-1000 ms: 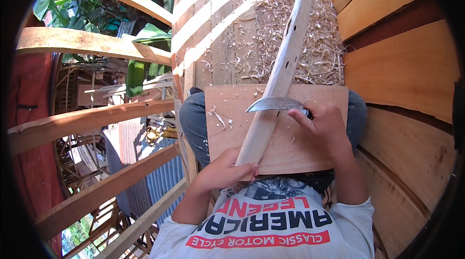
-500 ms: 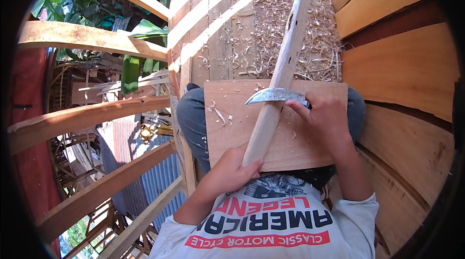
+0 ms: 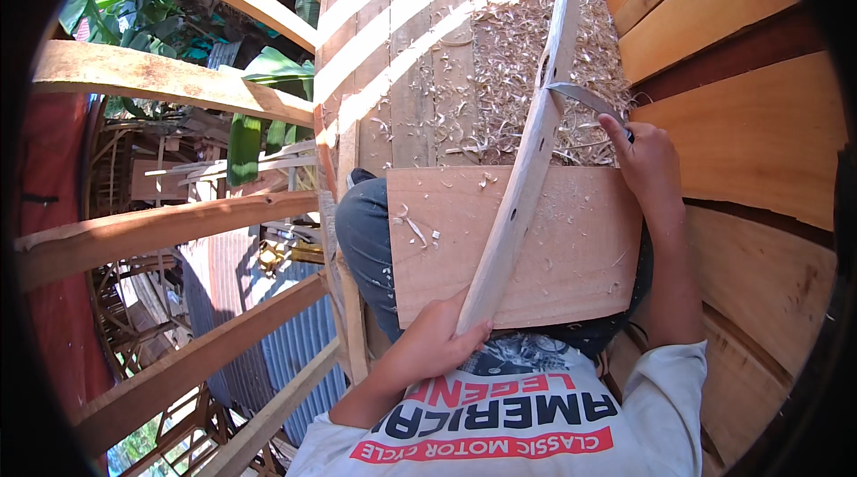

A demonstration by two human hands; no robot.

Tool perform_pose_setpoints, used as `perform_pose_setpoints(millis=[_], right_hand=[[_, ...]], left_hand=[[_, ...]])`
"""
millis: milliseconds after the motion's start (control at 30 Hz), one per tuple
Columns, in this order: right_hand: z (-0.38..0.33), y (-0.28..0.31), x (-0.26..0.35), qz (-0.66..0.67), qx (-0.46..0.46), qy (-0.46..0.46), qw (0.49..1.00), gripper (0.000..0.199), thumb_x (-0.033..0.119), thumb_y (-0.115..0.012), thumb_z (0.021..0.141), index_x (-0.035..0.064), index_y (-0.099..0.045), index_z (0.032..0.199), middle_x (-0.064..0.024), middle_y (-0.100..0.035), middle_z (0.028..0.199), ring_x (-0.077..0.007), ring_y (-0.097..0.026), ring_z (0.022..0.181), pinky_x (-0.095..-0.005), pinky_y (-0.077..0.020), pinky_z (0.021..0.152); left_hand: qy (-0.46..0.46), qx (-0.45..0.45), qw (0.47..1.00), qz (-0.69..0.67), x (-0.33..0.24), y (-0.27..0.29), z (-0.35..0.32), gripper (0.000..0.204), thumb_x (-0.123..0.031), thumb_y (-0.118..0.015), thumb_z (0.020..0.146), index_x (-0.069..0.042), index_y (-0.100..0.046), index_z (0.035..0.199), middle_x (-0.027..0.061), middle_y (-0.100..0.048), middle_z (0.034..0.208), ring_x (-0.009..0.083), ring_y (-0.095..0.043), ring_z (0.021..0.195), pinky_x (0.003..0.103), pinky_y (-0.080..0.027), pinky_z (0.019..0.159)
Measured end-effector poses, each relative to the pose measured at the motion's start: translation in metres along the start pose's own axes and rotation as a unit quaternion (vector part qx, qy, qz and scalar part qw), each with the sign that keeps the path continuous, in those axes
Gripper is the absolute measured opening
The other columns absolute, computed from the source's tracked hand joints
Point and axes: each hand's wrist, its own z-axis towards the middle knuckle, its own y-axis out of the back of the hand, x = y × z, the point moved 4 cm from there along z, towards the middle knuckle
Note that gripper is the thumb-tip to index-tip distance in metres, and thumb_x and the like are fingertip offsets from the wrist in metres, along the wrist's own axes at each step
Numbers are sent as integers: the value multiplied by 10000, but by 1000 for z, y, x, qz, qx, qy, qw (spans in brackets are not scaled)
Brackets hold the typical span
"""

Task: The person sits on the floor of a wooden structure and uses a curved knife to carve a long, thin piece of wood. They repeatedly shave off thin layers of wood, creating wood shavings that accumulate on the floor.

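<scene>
My left hand (image 3: 439, 337) is closed around the near end of a long, slightly curved piece of wood (image 3: 520, 196) with several dark slots along it. The piece slants away from me across a flat board (image 3: 571, 240) on my lap, its far end over the shavings. My right hand (image 3: 649, 158) grips the handle of a curved knife (image 3: 585, 97), most of the handle hidden by the fingers. The blade points left, and its tip meets the right part of the wood, beside a slot in the far half.
Curled wood shavings (image 3: 509, 40) cover much of the plank floor (image 3: 411, 75) ahead. Close on my right runs a wall of wooden planks (image 3: 741, 120). An open railing of wooden bars (image 3: 178, 209) stands to the left. A few chips lie on the lap board.
My right hand has moved the knife away from me, from mid-board to the far half of the wood. The left hand and wood have shifted slightly nearer me.
</scene>
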Motion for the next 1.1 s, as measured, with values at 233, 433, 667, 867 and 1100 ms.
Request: perform_pose_setpoints(millis=[233, 433, 667, 867, 1100], right_hand=[[-61, -11, 39, 45, 42, 137, 989, 627, 591, -563, 860, 4, -662, 663, -180, -576, 553, -355, -608, 558, -431, -474, 540], [-59, -21, 48, 12, 41, 138, 990, 641, 612, -555, 849, 15, -661, 638, -180, -593, 570, -342, -621, 566, -418, -484, 545], [-11, -5, 11, 16, 28, 23, 999, 696, 618, -527, 866, -38, -639, 660, -227, -588, 594, -370, -618, 578, -438, -492, 566], [-80, -20, 37, 88, 94, 106, 986, 624, 587, -647, 799, -20, -634, 655, -203, -579, 569, -355, -612, 543, -425, -476, 525], [-120, -27, 34, 307, 124, 11, 944, 309, 264, -789, 764, 15, -618, 701, -75, -554, 549, -172, -554, 482, -306, -425, 479]], left_hand=[[55, 28, 994, -88, -10, 7, 3, 308, -134, -574, 915, 51, -501, 1149, 93, -644, 778, 143, -637, 689, 270, -511, 622], [55, 31, 988, -141, -3, 6, 5, 309, -124, -581, 928, 51, -484, 1163, 90, -654, 799, 138, -644, 716, 254, -517, 621], [59, 41, 990, -119, -11, 5, 1, 376, -139, -579, 934, 55, -446, 1227, 80, -641, 779, 139, -641, 708, 252, -516, 631], [59, 63, 974, -211, -1, 6, 5, 552, -107, -538, 952, 28, -276, 1418, 95, -602, 833, 130, -618, 730, 275, -541, 682], [11, 96, 958, -269, -8, 10, 10, 492, -156, -567, 941, 37, -362, 1345, 160, -655, 938, 187, -671, 833, 291, -554, 719]])
